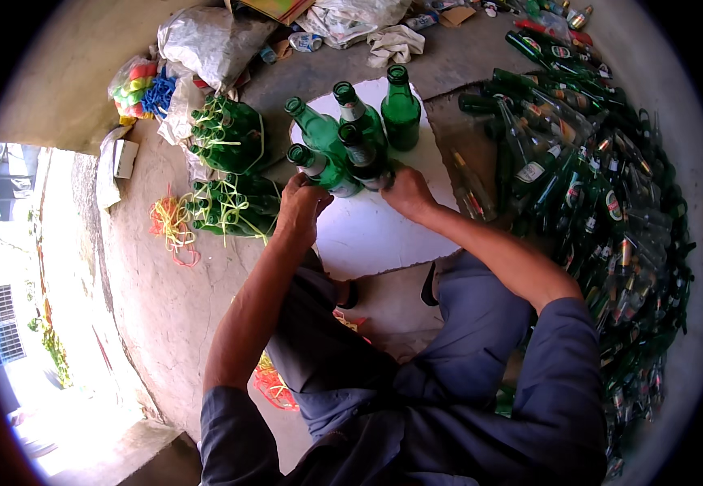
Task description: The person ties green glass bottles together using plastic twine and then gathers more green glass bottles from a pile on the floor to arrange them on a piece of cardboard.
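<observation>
Several green glass bottles stand upright on a white board (381, 234) in front of me. My left hand (304, 203) is at the near left bottle (326, 172), fingers bent against its lower side. My right hand (408, 193) holds the lower part of a darker green bottle (361, 155) at the near right of the cluster. Behind these two stand a pale green bottle (320, 126) and a labelled bottle (361, 115). Another green bottle (401, 112) stands a little apart at the back right of the board.
Two bundles of green bottles (230, 143) (239, 203), tied with yellow cord, stand left of the board. Tangled cord (174, 222) lies farther left. A large heap of loose bottles (594, 182) fills the right side. White sacks (205, 45) lie at the back.
</observation>
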Demonstrator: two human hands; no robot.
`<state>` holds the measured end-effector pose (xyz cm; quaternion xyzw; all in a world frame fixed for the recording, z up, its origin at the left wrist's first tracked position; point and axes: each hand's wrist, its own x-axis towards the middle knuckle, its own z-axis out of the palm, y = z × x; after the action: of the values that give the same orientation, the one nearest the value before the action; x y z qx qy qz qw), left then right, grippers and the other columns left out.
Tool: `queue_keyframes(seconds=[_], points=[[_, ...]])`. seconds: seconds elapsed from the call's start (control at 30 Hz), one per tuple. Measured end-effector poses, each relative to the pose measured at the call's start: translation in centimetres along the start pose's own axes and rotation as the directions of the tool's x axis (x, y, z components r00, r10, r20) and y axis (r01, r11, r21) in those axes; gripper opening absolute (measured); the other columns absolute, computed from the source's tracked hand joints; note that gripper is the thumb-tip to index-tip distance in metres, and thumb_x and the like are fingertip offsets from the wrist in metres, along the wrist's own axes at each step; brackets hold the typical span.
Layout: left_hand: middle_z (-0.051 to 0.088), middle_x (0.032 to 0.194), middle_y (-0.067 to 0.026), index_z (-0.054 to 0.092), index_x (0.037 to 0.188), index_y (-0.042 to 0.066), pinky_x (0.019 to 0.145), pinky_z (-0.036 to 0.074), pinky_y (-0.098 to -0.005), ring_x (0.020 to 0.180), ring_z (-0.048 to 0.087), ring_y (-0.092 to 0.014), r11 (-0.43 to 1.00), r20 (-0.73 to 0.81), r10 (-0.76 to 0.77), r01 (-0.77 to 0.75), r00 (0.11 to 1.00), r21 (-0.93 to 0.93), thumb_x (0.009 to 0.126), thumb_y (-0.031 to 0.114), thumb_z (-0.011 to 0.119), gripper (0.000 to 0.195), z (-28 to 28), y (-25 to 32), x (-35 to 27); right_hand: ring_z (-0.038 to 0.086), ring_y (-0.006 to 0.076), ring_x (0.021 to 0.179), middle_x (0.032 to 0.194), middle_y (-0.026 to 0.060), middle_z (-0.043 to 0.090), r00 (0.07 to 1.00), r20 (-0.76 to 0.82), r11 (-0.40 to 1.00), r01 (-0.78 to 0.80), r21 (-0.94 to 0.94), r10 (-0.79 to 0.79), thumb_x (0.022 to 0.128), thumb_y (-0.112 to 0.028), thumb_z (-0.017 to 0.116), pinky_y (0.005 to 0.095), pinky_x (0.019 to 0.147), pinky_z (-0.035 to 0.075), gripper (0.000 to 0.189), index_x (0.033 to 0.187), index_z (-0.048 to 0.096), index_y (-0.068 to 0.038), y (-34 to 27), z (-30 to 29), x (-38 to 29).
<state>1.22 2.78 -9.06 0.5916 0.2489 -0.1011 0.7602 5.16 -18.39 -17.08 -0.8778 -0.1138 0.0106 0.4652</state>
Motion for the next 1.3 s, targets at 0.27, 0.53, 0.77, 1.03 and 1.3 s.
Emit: queue_keyframes(seconds=[0.27,0.53,0.77,1.03,1.3], points=[[0.066,0.115,-0.0055,0.061,0.117,0.010,0.090,0.046,-0.0422,0.106,0.061,-0.022,0.982,0.149,-0.108,0.129,0.983,-0.138,0.093,0.015,0.049,0.027,-4.3,-1.3,3.2,0.066,0.0415,0.090,0.089,0.0258,0.068,0.965,0.231,0.988,-0.102,-0.118,0.127,0.075,-0.017,0.067,0.0457,0.077,0.053,0.025,0.091,0.067,0.003,1.7,-1.9,1.4],[0.065,0.104,-0.0040,0.061,0.109,0.011,0.085,0.046,-0.0396,0.094,0.060,-0.024,0.957,0.050,-0.245,0.250,0.968,-0.149,0.096,0.035,0.053,0.029,-3.4,0.1,3.1,0.071,0.0196,0.080,0.095,0.0120,0.070,0.882,0.312,0.812,-0.456,0.364,0.355,0.090,-0.019,0.064,0.0299,0.064,0.059,0.025,0.096,0.069,0.004,5.7,-10.4,0.7],[0.064,0.110,-0.0041,0.061,0.114,0.013,0.085,0.045,-0.0374,0.096,0.058,-0.021,0.987,0.017,-0.125,0.126,0.992,-0.098,0.098,0.040,0.050,0.034,-2.9,1.0,3.3,0.070,0.0184,0.070,0.078,0.0119,0.069,0.624,-0.002,0.412,-0.514,0.753,0.782,0.091,-0.013,0.062,0.0299,0.055,0.055,0.018,0.089,0.069,0.003,16.7,-10.8,-14.4],[0.060,0.113,-0.0098,0.054,0.114,0.007,0.093,0.044,-0.0442,0.104,0.056,-0.027,0.988,-0.012,-0.094,0.092,0.996,-0.125,0.097,0.031,0.048,0.029,-4.2,2.5,2.3,0.066,0.0234,0.054,0.071,0.0146,0.066,-0.015,0.046,-0.045,-0.645,0.763,0.999,0.084,-0.008,0.064,0.0351,0.044,0.052,0.013,0.077,0.060,0.001,23.8,-8.6,-33.3],[0.056,0.105,-0.0105,0.052,0.113,0.005,0.098,0.043,-0.0449,0.103,0.053,-0.028,0.976,-0.127,-0.090,0.063,0.988,-0.206,0.095,0.029,0.054,0.030,-3.3,3.1,1.5,0.070,0.0327,0.071,0.087,0.0212,0.070,0.588,-0.417,0.521,-0.809,-0.274,0.693,0.088,-0.029,0.065,0.0451,0.058,0.051,0.030,0.088,0.066,0.000,34.3,-6.2,-33.8]])
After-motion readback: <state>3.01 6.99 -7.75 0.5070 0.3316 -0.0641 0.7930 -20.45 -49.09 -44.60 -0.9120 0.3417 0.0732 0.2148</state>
